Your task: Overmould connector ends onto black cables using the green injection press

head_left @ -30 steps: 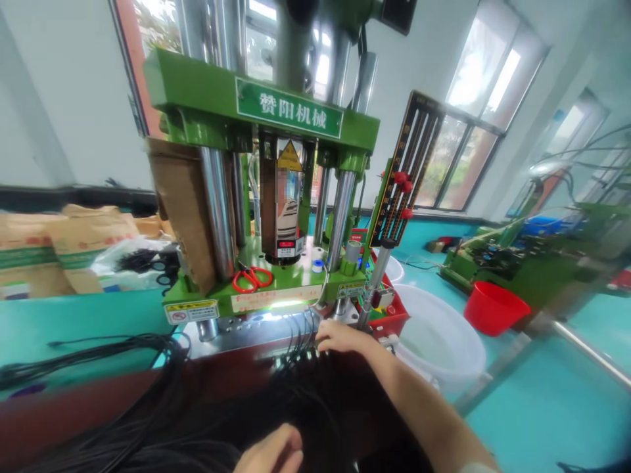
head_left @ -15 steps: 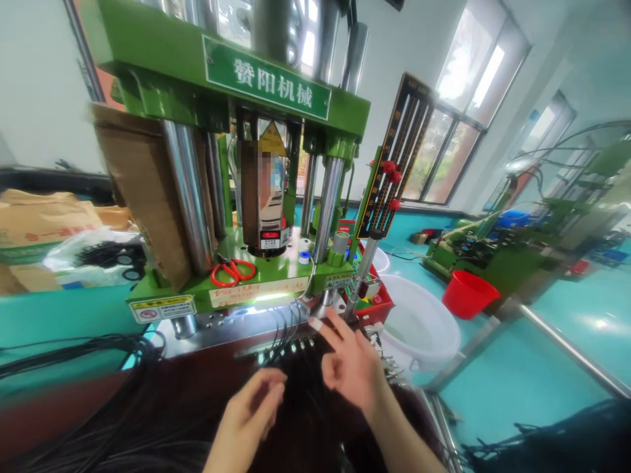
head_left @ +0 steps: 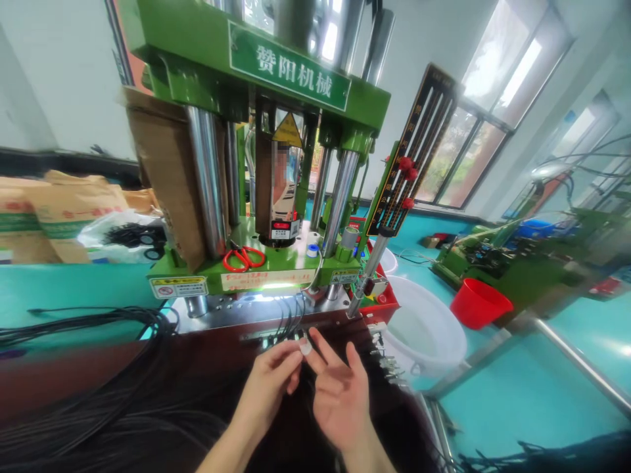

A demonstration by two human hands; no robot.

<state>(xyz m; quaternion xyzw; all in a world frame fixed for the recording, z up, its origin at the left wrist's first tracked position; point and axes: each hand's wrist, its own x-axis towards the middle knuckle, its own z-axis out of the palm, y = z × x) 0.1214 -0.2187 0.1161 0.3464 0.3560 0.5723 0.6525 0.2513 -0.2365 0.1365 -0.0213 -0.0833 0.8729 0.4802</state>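
Observation:
My left hand [head_left: 276,378] is closed in a pinch on the white wrap [head_left: 305,346] around a fingertip of my right hand [head_left: 338,387]. The right hand is turned palm up, its fingers apart and nothing in its palm. Just beyond both hands, thin black cables [head_left: 292,315] run from the lit metal plate [head_left: 246,307] of the green press [head_left: 369,105]. Dark material lies under the hands, its details hard to make out.
Red-handled scissors [head_left: 244,258] lie on the press base. Black cables [head_left: 142,374] spread over the table at left. Metal parts [head_left: 389,361] sit at the right edge, near a red bin [head_left: 389,302], a white tub [head_left: 428,322] and a red bucket [head_left: 479,303].
My hands have come together, the left now touching the right's wrapped finger. The right hand has turned palm up and moved nearer. The camera view has shifted left.

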